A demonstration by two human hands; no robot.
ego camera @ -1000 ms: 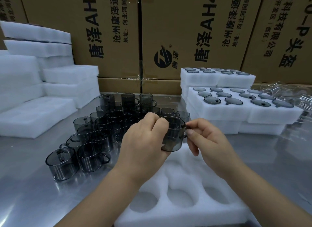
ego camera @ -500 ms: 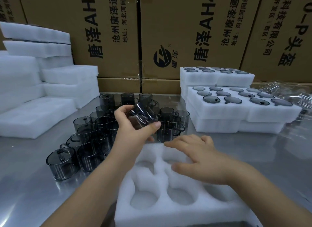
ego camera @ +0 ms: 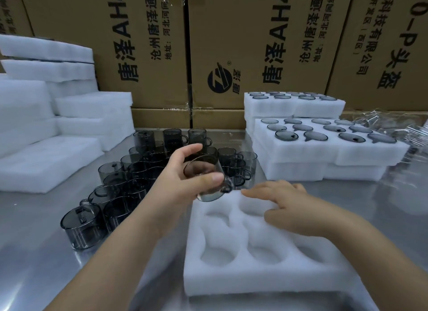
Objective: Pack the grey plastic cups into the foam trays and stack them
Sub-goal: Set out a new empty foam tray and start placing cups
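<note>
One head-worn, wide-angle view. Faces forward and down across the surface (ego camera: pixel 34 253), close in. Left hand (ego camera: pixel 178 183) and right hand (ego camera: pixel 289 209) sit near centre, arms entering from 6 o'clock. Tray (ego camera: pixel 254 280) at 5. Cartons (ego camera: pixel 231 44) wall the far side, 10 to 2.

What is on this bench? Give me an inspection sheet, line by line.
Surface: steel table, reflective.
Job's things: grey cup tilted over empty foam tray; loose cups clustered left of it; filled trays stacked at right.
Clutter: clear plastic wrap far right; spare foam blocks left.
Grippers: left hand grips grey cup; right hand rests flat on foam tray.
Cables: nothing seen.
Surroundings: cardboard cartons behind.
</note>
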